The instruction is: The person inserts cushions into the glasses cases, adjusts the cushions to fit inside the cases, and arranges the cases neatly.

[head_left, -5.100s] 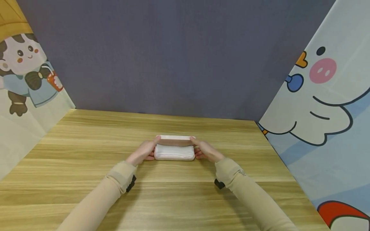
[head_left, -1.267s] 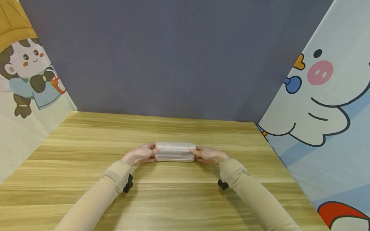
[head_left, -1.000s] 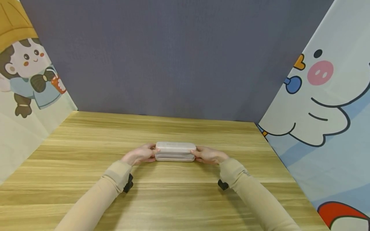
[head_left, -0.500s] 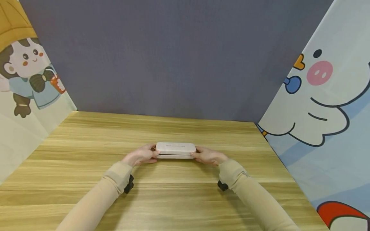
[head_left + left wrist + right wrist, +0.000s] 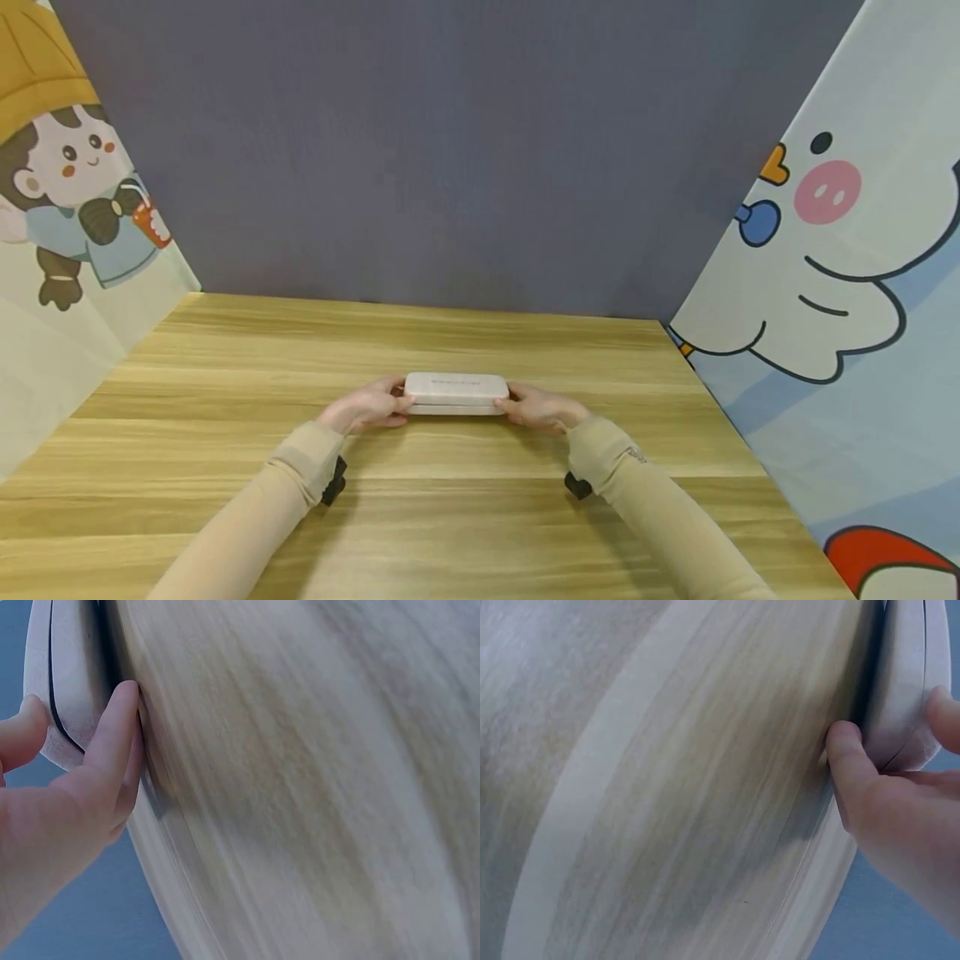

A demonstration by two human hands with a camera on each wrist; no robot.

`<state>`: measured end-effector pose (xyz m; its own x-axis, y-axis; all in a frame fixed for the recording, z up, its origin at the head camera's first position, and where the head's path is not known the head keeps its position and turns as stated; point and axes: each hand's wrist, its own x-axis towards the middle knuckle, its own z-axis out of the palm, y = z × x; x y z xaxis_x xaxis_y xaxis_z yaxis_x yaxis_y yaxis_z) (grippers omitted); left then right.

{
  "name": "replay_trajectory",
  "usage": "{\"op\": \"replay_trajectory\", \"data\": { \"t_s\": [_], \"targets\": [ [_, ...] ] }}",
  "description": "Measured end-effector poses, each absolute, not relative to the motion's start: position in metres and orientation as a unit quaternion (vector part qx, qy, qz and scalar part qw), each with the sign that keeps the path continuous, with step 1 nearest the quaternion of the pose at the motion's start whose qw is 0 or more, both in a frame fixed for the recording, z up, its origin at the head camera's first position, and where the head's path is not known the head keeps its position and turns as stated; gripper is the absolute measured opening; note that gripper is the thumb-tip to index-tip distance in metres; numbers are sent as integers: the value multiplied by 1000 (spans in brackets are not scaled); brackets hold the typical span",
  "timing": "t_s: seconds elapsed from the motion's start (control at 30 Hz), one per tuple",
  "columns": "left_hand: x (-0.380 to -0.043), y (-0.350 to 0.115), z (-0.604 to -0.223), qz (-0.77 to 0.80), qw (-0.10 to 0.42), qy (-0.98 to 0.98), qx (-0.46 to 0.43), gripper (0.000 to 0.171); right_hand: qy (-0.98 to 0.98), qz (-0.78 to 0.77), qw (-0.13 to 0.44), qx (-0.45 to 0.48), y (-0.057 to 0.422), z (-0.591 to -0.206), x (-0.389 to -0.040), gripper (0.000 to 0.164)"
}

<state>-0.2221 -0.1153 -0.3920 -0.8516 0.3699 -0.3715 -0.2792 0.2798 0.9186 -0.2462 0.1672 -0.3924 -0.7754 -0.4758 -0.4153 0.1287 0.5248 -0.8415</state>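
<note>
A pale, long glasses case (image 5: pixel 457 387) lies across the middle of the table with its lid down. Faint lettering runs along the top. My left hand (image 5: pixel 365 406) grips its left end, and my right hand (image 5: pixel 542 407) holds the right end. Both thumbs press on the lid, with fingers at the lower half. In the left wrist view a dark seam line parts the two halves of the case (image 5: pixel 79 667); in the right wrist view the seam on the case (image 5: pixel 904 690) looks thinner. The inside of the case is hidden.
The wood-grain table (image 5: pixel 450 517) reaches back to a dark grey panel (image 5: pixel 450 150). Cartoon-printed panels flank it, a left panel (image 5: pixel 45 358) and a right panel (image 5: pixel 862 433). A dark device (image 5: pixel 335 482) sits under the left cuff, another device (image 5: pixel 577 484) under the right.
The raised lid has come down over the white contents, narrowing the front gap until only a seam shows. Both thumbs have moved down with the lid; the hands stay at the ends.
</note>
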Motion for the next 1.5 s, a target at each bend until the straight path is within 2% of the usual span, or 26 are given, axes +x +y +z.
{"op": "replay_trajectory", "data": {
  "t_s": [0.3,0.53,0.8,1.03,1.23,1.5],
  "targets": [
    [-222,-117,-392,594,273,755,43,58,825,-456,315,-110,168,-391,-246,58],
    [-223,-120,-397,598,274,753,39,54,829,-446,319,-114,169,-391,-245,59],
    [-225,-126,-399,602,275,748,51,58,842,-429,307,-115,170,-390,-244,58],
    [-227,-129,-401,608,275,743,50,55,829,-442,325,-109,173,-387,-244,65],
    [-227,-130,-401,607,275,744,53,60,813,-459,339,-117,175,-387,-244,65],
    [-228,-128,-400,622,257,739,27,59,835,-437,316,-111,174,-387,-244,64]
  ]
}}
